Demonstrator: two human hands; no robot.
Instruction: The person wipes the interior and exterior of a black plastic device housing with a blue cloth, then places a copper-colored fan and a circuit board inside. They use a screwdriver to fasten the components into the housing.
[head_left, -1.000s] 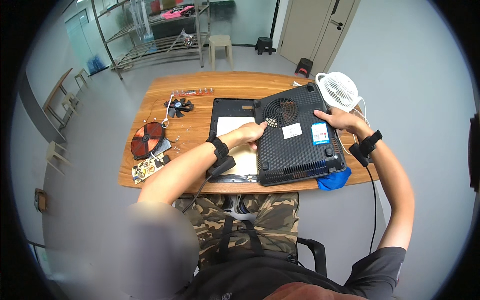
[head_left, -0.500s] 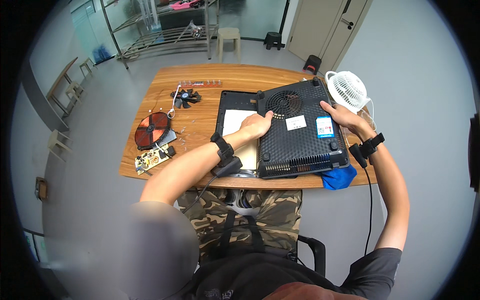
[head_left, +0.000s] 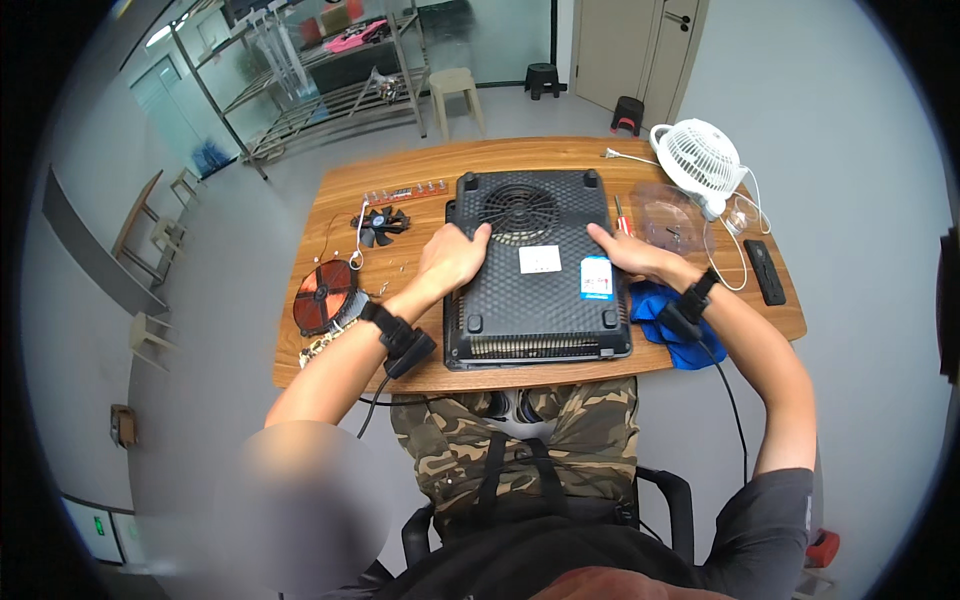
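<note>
A black plastic induction cooker bottom cover (head_left: 535,290), vent grille up, lies over the cooker's black top panel (head_left: 453,352), whose edge shows along the left and front. My left hand (head_left: 455,255) is closed on the cover's left edge, thumb on top beside the round grille. On the opposite edge my right hand (head_left: 635,252) grips it likewise, thumb on top and fingers over the side. The fingertips of both hands are partly hidden. A white label and a blue-and-white sticker are on the cover.
Left on the wooden table (head_left: 380,375) are a copper coil (head_left: 325,297), a black fan (head_left: 380,226), a red strip (head_left: 405,194) and a circuit board (head_left: 318,350). To the right lie a blue cloth (head_left: 690,345), a screwdriver (head_left: 622,215), a clear tray (head_left: 668,212), a white fan (head_left: 697,160) and a black case (head_left: 764,272).
The cover has moved left and turned straight, from tilted and offset to lying over the top panel. Both hands moved left with it. The pale sheet inside is now covered.
</note>
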